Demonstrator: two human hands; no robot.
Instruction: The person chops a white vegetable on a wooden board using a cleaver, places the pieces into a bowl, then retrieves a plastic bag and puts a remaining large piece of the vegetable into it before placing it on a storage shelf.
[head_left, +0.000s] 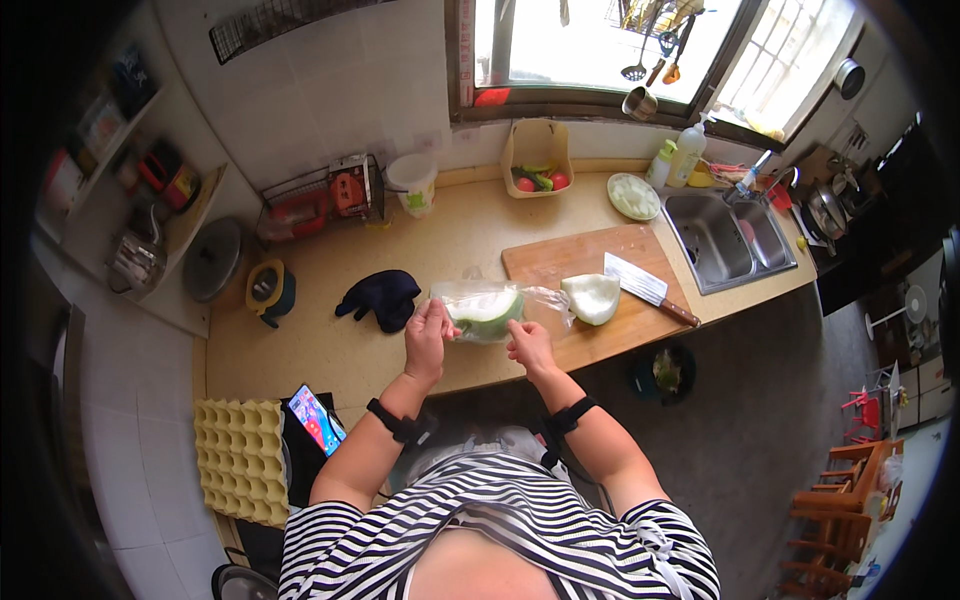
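Note:
Both hands hold a clear plastic bag with a piece of winter melon inside, green rind towards me and white flesh up. My left hand grips the bag's left end. At the bag's lower right edge, my right hand pinches the film between thumb and fingers. Another melon piece lies on the wooden cutting board, just right of the bag. Beside it rests a cleaver, its wooden handle reaching the board's front right corner. A dark cloth lies left of my left hand.
A plate of white slices stands near the double sink. Behind the board is a beige basket of vegetables; a white bucket stands left of it. A phone and egg trays are at lower left. A bin stands below the counter.

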